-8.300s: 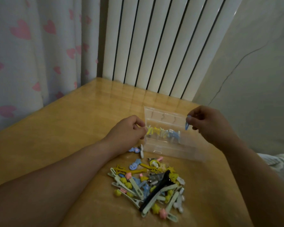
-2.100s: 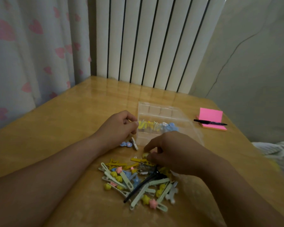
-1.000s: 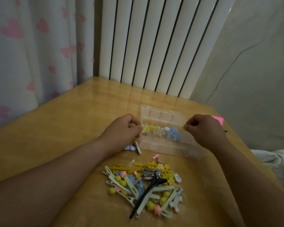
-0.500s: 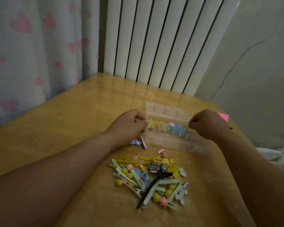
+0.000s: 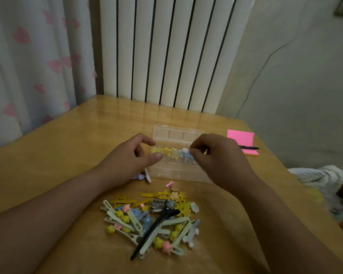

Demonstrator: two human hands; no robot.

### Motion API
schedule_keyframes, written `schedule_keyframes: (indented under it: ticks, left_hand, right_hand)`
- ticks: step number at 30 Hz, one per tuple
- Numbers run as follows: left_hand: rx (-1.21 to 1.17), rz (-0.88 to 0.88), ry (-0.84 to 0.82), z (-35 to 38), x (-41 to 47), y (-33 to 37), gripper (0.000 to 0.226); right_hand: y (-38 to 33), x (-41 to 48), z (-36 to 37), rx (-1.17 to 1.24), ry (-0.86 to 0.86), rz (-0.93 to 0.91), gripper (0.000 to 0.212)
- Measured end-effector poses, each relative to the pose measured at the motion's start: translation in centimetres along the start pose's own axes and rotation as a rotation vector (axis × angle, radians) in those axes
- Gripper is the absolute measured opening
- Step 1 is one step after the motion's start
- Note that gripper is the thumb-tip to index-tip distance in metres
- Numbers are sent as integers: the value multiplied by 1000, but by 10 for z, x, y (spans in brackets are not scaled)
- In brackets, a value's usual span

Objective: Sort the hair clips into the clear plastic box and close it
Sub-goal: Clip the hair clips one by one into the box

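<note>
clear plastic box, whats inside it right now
Inside the clear plastic box sits a row of small hair clips, yellow toward the left and blue toward the right. The right hand covers the row's right end.

Pink hearts dot a white curtain at upper left beside a cream radiator. On the honey-brown table, yellow, mint, blue and pink hair clips surround one black clip; what appear yellow and blue clips fill the clear box; a neon-pink notepad lies right.
</note>
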State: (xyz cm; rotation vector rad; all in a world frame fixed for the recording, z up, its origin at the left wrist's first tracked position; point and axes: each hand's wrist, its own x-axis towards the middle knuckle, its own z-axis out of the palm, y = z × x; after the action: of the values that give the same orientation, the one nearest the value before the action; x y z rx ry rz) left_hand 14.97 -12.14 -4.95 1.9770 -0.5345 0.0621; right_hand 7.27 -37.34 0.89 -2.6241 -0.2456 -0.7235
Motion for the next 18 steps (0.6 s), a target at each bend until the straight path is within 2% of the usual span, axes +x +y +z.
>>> schedule_keyframes:
  ticks: [5, 9, 15, 18]
  left_hand:
    - [17, 46, -33, 0, -5, 5, 40]
    - [35, 79, -34, -1, -9, 6, 32]
    - [94, 79, -39, 1, -11, 3, 37]
    - [119, 93, -18, 2, -10, 1, 26]
  right_hand:
    - [-19, -5, 2, -21, -239, -102, 14]
    - [-25, -6, 3, -101, -393, -131, 17]
    - [-36, -8, 6, -282, -542, -152, 30]
    - [-40, -9, 6, -333, -546, -159, 28]
